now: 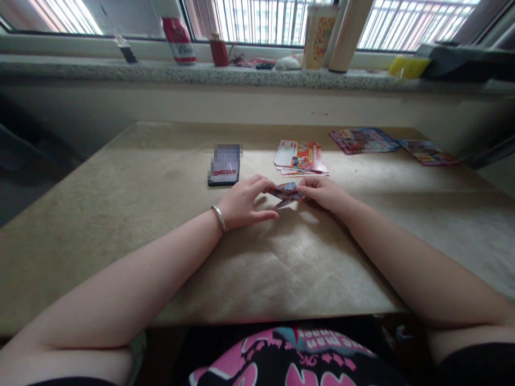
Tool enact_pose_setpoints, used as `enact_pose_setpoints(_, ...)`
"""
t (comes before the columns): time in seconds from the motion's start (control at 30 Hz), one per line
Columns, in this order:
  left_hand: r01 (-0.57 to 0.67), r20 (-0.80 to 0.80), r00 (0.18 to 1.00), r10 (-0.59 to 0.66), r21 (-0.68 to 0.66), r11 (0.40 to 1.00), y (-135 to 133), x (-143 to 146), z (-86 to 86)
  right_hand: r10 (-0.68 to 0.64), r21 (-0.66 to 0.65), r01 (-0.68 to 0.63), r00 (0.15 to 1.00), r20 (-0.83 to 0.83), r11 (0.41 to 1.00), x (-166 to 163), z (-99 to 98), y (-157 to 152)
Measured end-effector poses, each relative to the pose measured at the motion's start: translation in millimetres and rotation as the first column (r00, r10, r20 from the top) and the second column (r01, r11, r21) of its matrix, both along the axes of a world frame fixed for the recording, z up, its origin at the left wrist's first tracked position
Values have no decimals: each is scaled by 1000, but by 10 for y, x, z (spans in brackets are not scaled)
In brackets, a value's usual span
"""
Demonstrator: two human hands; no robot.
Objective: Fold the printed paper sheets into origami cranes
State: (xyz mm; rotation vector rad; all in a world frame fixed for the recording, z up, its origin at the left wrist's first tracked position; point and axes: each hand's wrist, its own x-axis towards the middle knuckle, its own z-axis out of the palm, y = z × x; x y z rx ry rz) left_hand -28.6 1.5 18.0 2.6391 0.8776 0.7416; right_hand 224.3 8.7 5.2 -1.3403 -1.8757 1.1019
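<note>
Between my hands, just above the table, is a small glossy picture card (290,191) in red and blue. It shows two layers spreading apart toward the left; whether these are two cards or one folded piece I cannot tell. My right hand (324,192) pinches its right end between thumb and fingers. My left hand (248,201), with a silver bangle at the wrist, has its thumb held well away from the fingers. Its fingertips touch the card's upper left edge. Just beyond lies a stack of orange and white printed cards (302,155).
A phone (225,165) lies on the table (120,214) beyond my left hand. Two piles of colourful printed sheets, a left pile (364,140) and a right pile (428,152), rest at the back right. The stone windowsill (148,72) holds a red can (178,40) and other items.
</note>
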Motion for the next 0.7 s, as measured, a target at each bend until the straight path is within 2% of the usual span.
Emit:
enact_pose_setpoints(0.2,-68,20,998,67,66,995,56,46,-112,-39,29,38,998,46,999,-44,10,-10)
enact_pose_setpoints(0.33,-120,34,992,120,5,993,76,58,-118,-125,173,120,992,19,978,-98,-6,-28)
enact_pose_setpoints(0.43,-154,30,987,156,-37,987,92,59,-117,-113,337,95,993,36,937,-128,1,-62)
enact_pose_setpoints(0.57,-154,65,986,152,18,988,130,55,-156,-16,532,-101,977,210,841,-148,1,-104)
enact_pose_setpoints(0.63,-158,61,986,155,39,987,143,56,-176,-51,606,-120,965,258,786,-157,-11,-109)
enact_pose_setpoints(0.7,-165,39,986,163,54,985,145,63,-183,-101,647,-100,959,266,756,-169,-25,-104)
